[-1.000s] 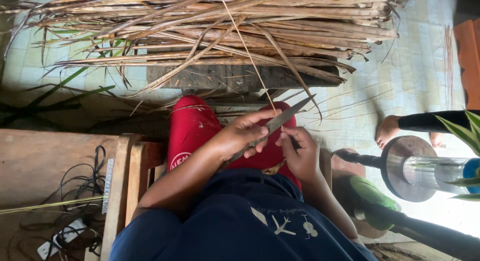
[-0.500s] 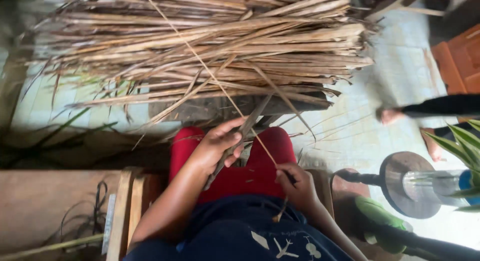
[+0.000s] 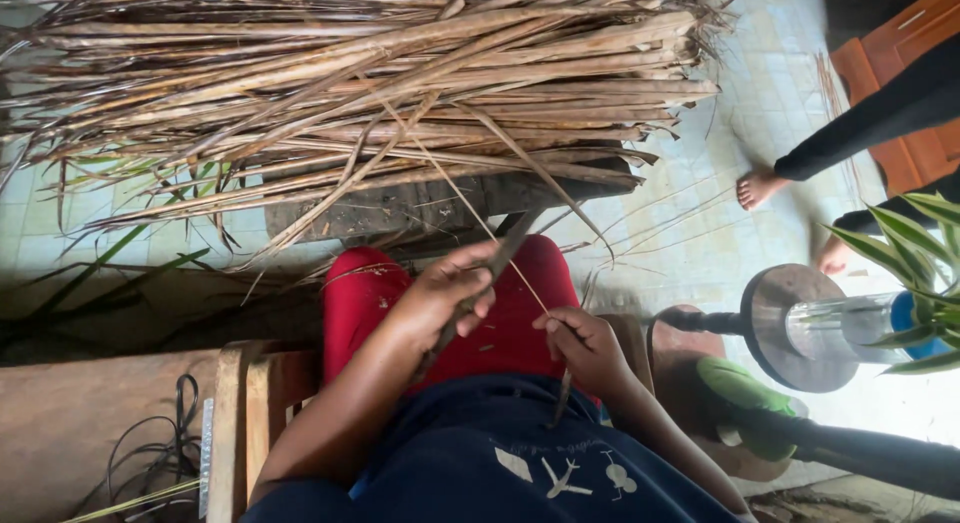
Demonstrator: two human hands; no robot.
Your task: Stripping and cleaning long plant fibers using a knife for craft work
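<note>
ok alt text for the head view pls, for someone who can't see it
Seen from above, a seated person's left hand grips a long grey-brown dried leaf strip while the right hand pinches a thin pale fibre off it, over red-clad knees; a big pile of dried brown leaves lies beyond.

dried leaves (image 3: 380,93) on tiled floor (image 3: 690,243)

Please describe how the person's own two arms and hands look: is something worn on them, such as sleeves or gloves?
Both forearms are bare; no sleeve reaches them. The left hand and right hand are bare: no gloves, and no rings, watch or bracelet visible. Fingers are slim. A dark blue garment with small pale printed shapes covers the body.
</note>
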